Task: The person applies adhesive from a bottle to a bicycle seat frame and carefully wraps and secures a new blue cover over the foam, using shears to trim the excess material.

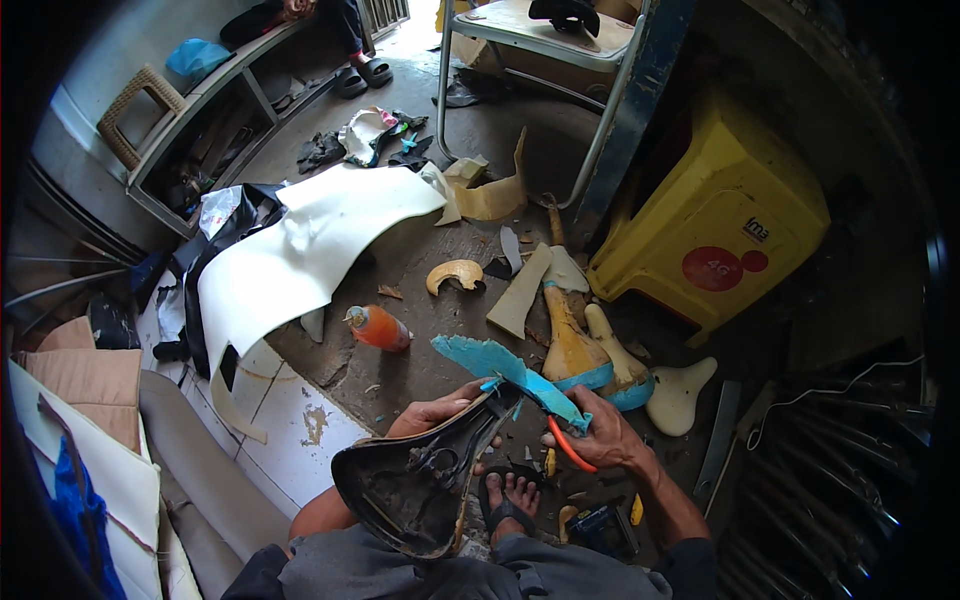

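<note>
A bicycle saddle (395,490) lies underside up over my lap, its dark hollow shell and inner frame showing. My left hand (435,410) is closed around the saddle near its narrow nose. A ragged turquoise strip of padding or covering (490,365) stretches across the nose toward my right hand (600,435). That hand is closed on a tool with an orange handle (570,445), and the strip's end lies against its fingers. The tool's working end is hidden, so its kind is unclear. My sandalled foot (510,495) is below the saddle.
Saddle-shaped foam pieces (683,396) and offcuts lie ahead right. An orange bottle (378,328) stands near a large white sheet (310,250). A yellow plastic stool (770,190) and a folding chair (530,22) stand beyond. Another person's sandalled feet (365,78) show at the back.
</note>
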`<action>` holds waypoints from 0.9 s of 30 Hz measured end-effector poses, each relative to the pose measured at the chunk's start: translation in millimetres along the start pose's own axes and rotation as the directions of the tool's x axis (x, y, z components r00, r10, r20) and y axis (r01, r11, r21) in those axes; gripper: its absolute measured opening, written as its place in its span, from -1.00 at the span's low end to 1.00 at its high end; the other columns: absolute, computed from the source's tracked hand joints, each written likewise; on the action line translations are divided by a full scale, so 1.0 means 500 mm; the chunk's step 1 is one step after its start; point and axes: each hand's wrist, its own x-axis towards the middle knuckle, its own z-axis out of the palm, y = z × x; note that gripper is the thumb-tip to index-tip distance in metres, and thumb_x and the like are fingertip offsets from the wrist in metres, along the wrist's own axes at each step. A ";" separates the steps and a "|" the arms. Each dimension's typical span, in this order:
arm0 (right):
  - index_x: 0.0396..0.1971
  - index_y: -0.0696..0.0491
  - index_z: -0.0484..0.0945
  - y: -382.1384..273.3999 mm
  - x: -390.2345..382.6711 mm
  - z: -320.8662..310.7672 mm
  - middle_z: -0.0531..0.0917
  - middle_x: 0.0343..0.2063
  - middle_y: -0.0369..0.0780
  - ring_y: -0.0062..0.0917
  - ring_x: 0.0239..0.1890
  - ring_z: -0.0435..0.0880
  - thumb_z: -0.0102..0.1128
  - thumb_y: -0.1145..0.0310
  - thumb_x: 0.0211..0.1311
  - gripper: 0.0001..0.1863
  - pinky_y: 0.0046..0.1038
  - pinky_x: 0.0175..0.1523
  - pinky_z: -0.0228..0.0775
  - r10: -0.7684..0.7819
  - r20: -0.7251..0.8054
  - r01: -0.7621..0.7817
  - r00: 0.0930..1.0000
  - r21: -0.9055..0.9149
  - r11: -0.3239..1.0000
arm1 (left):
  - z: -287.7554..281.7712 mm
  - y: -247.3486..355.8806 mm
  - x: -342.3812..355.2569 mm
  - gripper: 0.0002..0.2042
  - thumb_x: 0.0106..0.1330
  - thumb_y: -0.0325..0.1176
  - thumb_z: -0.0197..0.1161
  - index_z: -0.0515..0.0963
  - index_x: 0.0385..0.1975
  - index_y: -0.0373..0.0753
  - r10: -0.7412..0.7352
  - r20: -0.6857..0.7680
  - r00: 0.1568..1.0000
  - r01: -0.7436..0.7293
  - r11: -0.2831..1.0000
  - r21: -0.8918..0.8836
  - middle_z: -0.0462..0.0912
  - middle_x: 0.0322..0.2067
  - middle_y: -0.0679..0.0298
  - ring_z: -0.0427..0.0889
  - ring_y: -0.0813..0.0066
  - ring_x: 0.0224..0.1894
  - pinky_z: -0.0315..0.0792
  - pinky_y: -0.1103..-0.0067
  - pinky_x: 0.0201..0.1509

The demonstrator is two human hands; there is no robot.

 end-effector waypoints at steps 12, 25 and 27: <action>-0.12 0.12 0.54 -0.001 0.012 -0.118 0.63 -0.24 -0.10 -0.18 -0.18 0.66 0.58 0.16 -0.03 -0.46 -0.27 -0.12 0.50 -0.108 0.227 0.161 0.968 -0.230 0.960 | -0.010 0.001 0.009 -0.42 0.47 -0.42 0.01 0.03 0.46 -0.19 -0.144 0.061 0.988 0.151 0.978 -0.146 0.49 0.16 -0.13 0.69 0.02 0.02 0.72 0.16 -0.06; -0.15 0.11 0.46 0.103 -0.018 0.014 0.58 -0.37 -0.13 -0.35 -0.38 0.59 0.54 0.02 0.07 -0.43 -0.29 -0.25 0.43 0.104 -0.050 -0.107 0.993 -0.071 0.992 | 0.017 0.026 -0.022 -0.39 0.47 -0.39 -0.02 -0.02 0.49 -0.15 0.162 0.019 0.987 -0.163 0.983 0.090 0.45 0.20 -0.02 0.69 0.10 0.01 0.70 0.09 -0.08; -0.17 0.13 0.47 0.163 -0.064 0.103 0.57 -0.37 -0.04 -0.11 -0.28 0.64 0.53 0.04 0.03 -0.43 -0.21 -0.20 0.47 0.067 -0.083 -0.088 0.994 -0.275 0.958 | 0.002 0.031 -0.006 -0.38 0.44 -0.38 0.01 0.00 0.48 -0.17 0.286 0.003 0.958 -0.282 0.941 0.186 0.44 0.21 0.01 0.67 0.23 0.04 0.71 0.14 -0.08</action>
